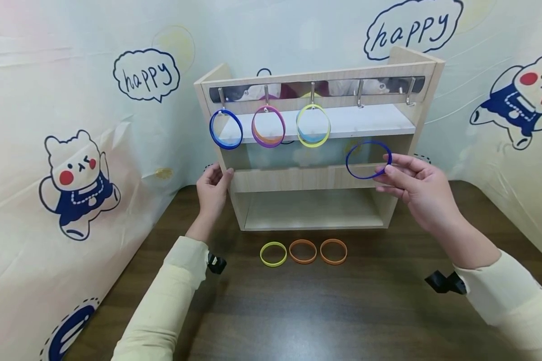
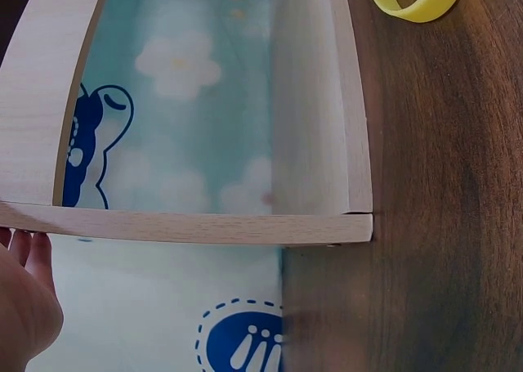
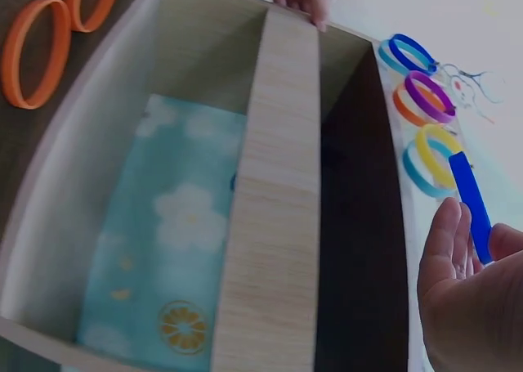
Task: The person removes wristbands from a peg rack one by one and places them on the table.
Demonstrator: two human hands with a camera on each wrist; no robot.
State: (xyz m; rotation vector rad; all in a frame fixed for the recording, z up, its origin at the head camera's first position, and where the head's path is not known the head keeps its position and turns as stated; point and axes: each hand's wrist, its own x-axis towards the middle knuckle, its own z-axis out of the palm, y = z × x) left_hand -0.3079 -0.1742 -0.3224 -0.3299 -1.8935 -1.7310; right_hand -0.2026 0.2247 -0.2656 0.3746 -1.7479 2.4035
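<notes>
In the head view, my right hand (image 1: 426,188) pinches a dark blue wristband (image 1: 369,142) by its right side, in front of the shelf's lower right part. The right wrist view shows this blue wristband (image 3: 470,196) edge-on between thumb and fingers. My left hand (image 1: 213,190) holds the left side panel of a small wooden shelf (image 1: 298,179), thumb at the front edge. Wristband pairs hang from the three left hooks: blue with light blue (image 1: 226,147), purple with orange (image 1: 268,144), yellow with light blue (image 1: 313,144). The two right hooks (image 1: 360,95) carry nothing.
On the brown table (image 1: 298,311), a yellow wristband (image 1: 273,264) and two orange wristbands, one being the right-hand orange wristband (image 1: 333,262), lie in a row before the shelf. A printed cloth (image 1: 95,75) hangs behind and at the sides.
</notes>
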